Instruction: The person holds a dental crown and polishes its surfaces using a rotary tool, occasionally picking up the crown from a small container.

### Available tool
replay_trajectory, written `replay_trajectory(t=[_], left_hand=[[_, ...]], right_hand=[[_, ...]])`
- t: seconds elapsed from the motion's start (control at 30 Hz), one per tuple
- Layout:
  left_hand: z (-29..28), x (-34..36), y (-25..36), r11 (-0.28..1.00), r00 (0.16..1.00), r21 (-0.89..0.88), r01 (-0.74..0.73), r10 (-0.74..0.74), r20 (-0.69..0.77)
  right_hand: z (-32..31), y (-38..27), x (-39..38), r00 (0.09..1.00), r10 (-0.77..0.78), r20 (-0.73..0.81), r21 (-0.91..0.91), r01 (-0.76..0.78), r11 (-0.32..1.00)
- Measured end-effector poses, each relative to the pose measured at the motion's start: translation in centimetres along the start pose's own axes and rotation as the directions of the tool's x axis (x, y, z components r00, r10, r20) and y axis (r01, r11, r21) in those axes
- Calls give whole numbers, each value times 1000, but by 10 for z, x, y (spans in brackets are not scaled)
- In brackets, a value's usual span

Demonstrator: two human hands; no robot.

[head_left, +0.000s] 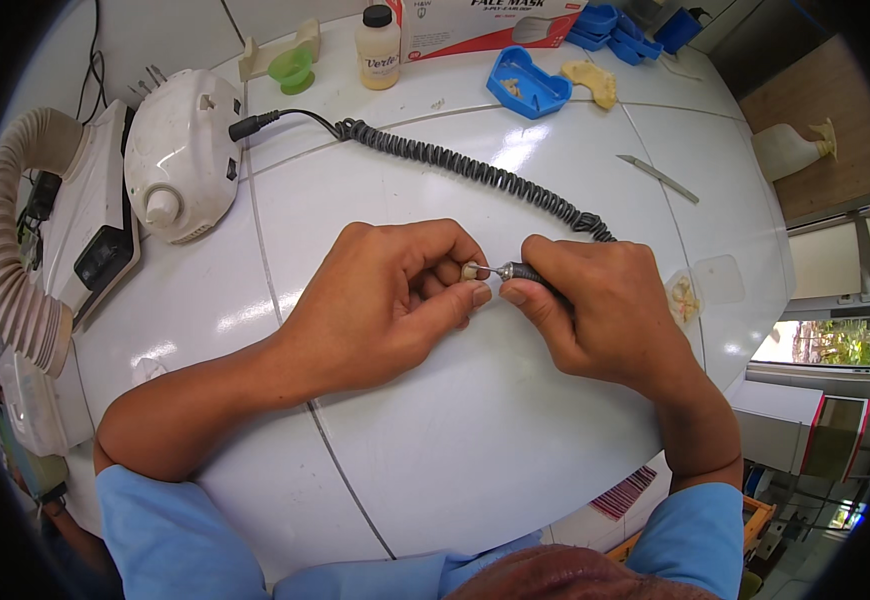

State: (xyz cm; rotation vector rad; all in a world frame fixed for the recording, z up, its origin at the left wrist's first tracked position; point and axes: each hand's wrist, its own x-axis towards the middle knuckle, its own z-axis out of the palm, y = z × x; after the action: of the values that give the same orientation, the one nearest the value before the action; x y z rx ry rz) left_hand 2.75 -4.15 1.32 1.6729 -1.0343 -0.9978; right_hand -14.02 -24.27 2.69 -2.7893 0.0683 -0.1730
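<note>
While the left hand (370,300) pinches a small pale piece (469,271) between thumb and forefinger, the right hand (600,312) steadies a dark rotary handpiece (526,273) opposite it, above the tabletop (435,470). The left fingers are nearly closed, only the piece's thickness apart at the tips; the right fingers wrap the handpiece close to its nose. Its thin metal bit (490,268) reaches across to the piece and seems to touch it, though whether it is spinning cannot be told.

So small a piece leaves little to grip, so a sideways catch of the bit could twist it loose and drop it. The left thumb and forefinger sit right beside the bit; if the right hand pushed too hard or slipped off the edge, the tip could nick them. Pressing too long on one spot might also gouge or crack the piece. Behind the hands, the coiled cord (465,165) runs to the white control unit (183,155); a snag there could tug the handpiece off line.
</note>
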Motion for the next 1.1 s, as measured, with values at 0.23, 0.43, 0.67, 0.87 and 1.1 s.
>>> replay_trajectory(t=[0.23, 0.43, 0.67, 0.87, 1.1], left_hand=[[1, 1, 0, 1000, 1000, 16, 10, -10, -7], [0, 0, -1, 1000, 1000, 12, 13, -13, -13], [1, 1, -3, 1000, 1000, -6, -10, 10, -15], [1, 1, -2, 1000, 1000, 17, -2, 3, -20], [1, 0, 1, 999, 1000, 41, -15, 16, -23]], right_hand=[[-1, 0, 0, 1000, -5, 8, -1, 5, 1000], [-2, -2, 1, 1000, -20, 20, -7, 20, 1000], [-1, -1, 0, 1000, -19, 7, -13, 19, 1000], [1, 1, 0, 1000, -12, 0, -7, 12, 1000], [-1, 0, 0, 1000, -7, 17, -2, 7, 1000]])
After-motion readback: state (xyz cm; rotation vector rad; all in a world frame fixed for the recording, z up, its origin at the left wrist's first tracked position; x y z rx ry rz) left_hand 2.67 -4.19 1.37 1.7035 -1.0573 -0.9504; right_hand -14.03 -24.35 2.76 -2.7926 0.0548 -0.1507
